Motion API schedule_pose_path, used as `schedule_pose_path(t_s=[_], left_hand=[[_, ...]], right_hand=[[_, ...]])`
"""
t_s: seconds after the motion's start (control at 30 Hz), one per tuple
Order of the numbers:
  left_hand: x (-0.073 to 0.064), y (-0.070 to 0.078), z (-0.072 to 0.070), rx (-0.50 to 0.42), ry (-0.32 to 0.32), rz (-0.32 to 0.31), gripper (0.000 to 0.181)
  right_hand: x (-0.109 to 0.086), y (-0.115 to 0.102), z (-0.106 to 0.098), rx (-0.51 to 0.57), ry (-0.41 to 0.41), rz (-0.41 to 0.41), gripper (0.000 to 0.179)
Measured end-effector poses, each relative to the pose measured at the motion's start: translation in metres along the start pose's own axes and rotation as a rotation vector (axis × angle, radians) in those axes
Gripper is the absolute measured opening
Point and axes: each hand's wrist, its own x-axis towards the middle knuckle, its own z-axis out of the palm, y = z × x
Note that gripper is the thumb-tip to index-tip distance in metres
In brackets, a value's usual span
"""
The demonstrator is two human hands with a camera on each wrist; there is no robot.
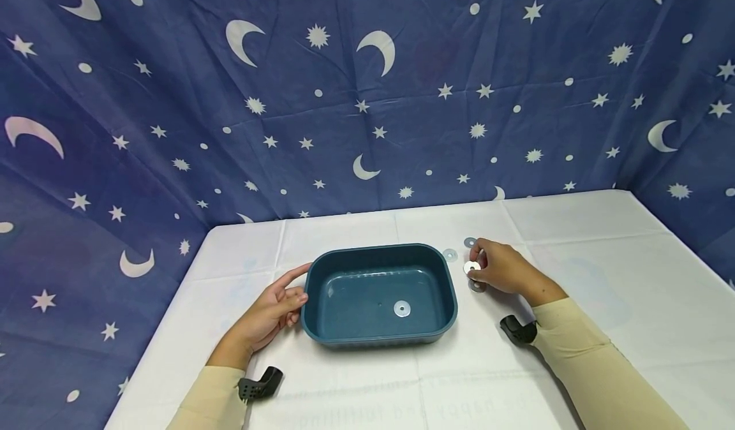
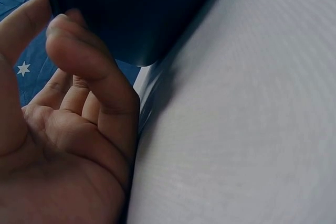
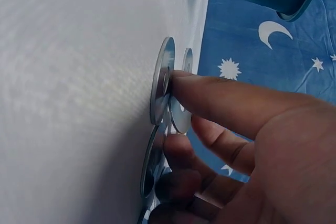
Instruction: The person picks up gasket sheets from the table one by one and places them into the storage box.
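A dark teal plastic bin (image 1: 376, 341) sits on the white cloth, with one metal washer (image 1: 402, 309) lying on its floor. At the bin's left end my left hand (image 1: 270, 312) touches the outside wall with thumb and index finger; the left wrist view shows its palm and fingers beside the bin's wall (image 2: 142, 19). To the right of the bin, my right hand (image 1: 505, 267) has thumb and fingertips on a shiny flat washer (image 1: 470, 266). In the right wrist view the thumb presses on the face of that washer (image 3: 161, 82); whether it is lifted cannot be told.
Further loose washers lie near the right hand: one at the back (image 1: 470, 242), one nearer the bin (image 1: 450, 255) and one partly beneath the touched washer (image 1: 476, 286). A blue curtain (image 1: 402, 98) with moons and stars stands behind the white-covered table (image 1: 603, 277).
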Motion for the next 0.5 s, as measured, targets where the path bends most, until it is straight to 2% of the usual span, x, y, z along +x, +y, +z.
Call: schedule_pose_path(t_s=[0.27,0.5], left_hand=[[0.0005,0.0009,0.0008,0.004,0.007,-0.007,0.065],[-0.0003,0.0007,0.0015,0.0,0.012,-0.009,0.065]], right_hand=[[-0.0013,-0.0045,-0.0005,0.0,-0.033,0.041,0.019],[-0.0021,-0.0095,-0.005,0.011,-0.024,-0.006,0.015]])
